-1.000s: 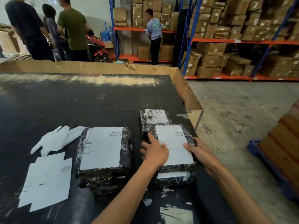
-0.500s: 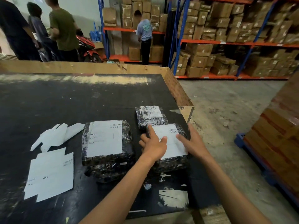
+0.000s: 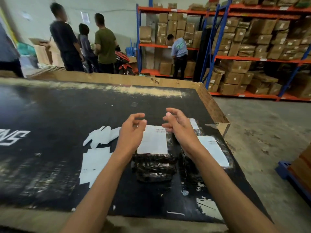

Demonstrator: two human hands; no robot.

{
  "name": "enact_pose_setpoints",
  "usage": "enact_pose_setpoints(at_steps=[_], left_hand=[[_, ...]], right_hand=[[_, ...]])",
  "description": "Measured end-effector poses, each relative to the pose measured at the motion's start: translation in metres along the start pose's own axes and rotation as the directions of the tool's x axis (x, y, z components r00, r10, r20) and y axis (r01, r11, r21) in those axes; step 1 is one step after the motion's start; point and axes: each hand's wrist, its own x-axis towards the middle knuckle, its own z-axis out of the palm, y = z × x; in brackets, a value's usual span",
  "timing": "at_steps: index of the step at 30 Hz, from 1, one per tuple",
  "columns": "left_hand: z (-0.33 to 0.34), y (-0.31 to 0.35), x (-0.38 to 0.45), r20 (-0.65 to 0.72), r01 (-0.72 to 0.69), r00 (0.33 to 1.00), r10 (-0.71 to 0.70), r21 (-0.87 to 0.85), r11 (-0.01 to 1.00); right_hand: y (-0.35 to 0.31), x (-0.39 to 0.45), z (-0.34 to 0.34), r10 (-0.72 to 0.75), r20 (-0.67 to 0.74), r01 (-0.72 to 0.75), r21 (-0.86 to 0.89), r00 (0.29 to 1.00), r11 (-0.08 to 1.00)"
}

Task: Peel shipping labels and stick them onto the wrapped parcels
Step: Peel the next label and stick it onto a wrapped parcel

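Labelling bench, frame centre: left hand [image 3: 130, 132] and right hand [image 3: 178, 126] raised, fingers loosely curled, grasping nothing, above labelled wrapped parcels [image 3: 154, 158]; label sheets [image 3: 94, 165] lie at centre-left; next label likely best peeled slowly from a corner, smoothed flat outward.

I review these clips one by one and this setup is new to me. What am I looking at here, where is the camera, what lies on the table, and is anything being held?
There is no machine: a person wears one camera on the head, looking down at both bare arms. The left hand and right hand hover with loosely curled fingers, holding nothing. Below them, on the black table, lie wrapped parcels: the middle parcel and the right parcel each carry a white label. Loose label sheets and peeled backing strips lie to the left. Shelves of cartons and other people stand behind.
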Motion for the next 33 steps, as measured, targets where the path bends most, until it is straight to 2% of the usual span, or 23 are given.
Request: enact_pose_setpoints(at_steps=[6,10,12,14,16,19,21,25,29,31,33], left_hand=[[-0.085,-0.066,-0.012,-0.171,0.159,0.976,-0.132,0.155,0.975],[-0.124,-0.130,-0.026,-0.200,0.289,0.953,-0.226,0.381,0.878],[-0.134,-0.158,-0.033,-0.155,0.329,0.944,-0.290,0.467,0.821],[-0.141,-0.181,-0.039,-0.062,0.315,0.937,-0.343,0.572,0.757],[-0.142,-0.200,-0.044,0.019,0.239,0.940,-0.341,0.679,0.694],[-0.139,-0.212,-0.049,0.000,0.197,0.956,-0.292,0.739,0.644],[-0.138,-0.218,-0.052,-0.033,0.194,0.967,-0.254,0.742,0.642],[-0.139,-0.225,-0.056,-0.041,0.173,0.977,-0.211,0.735,0.656],[-0.142,-0.229,-0.059,-0.028,0.150,0.983,-0.179,0.678,0.720],[-0.146,-0.228,-0.059,-0.049,0.164,0.985,-0.163,0.543,0.823],[-0.150,-0.222,-0.059,-0.136,0.249,0.967,-0.217,0.304,0.919]], right_hand=[[-0.002,-0.004,0.099,0.075,0.206,-0.086,0.049,0.976,0.995],[0.022,-0.013,0.159,0.169,0.358,-0.166,-0.041,0.918,0.985],[0.040,-0.015,0.181,0.243,0.398,-0.222,-0.099,0.885,0.970],[0.065,-0.015,0.200,0.349,0.408,-0.283,-0.215,0.843,0.935],[0.094,-0.018,0.214,0.443,0.381,-0.315,-0.353,0.811,0.881],[0.139,-0.017,0.228,0.531,0.274,-0.348,-0.508,0.802,0.788],[0.160,-0.012,0.232,0.540,0.198,-0.380,-0.520,0.818,0.765],[0.167,-0.003,0.233,0.569,0.108,-0.525,-0.274,0.816,0.806],[0.152,-0.009,0.227,0.531,0.070,-0.498,-0.262,0.845,0.827],[0.142,-0.015,0.225,0.528,0.088,-0.499,-0.227,0.844,0.836],[0.131,-0.023,0.220,0.533,0.116,-0.513,-0.167,0.838,0.842]])
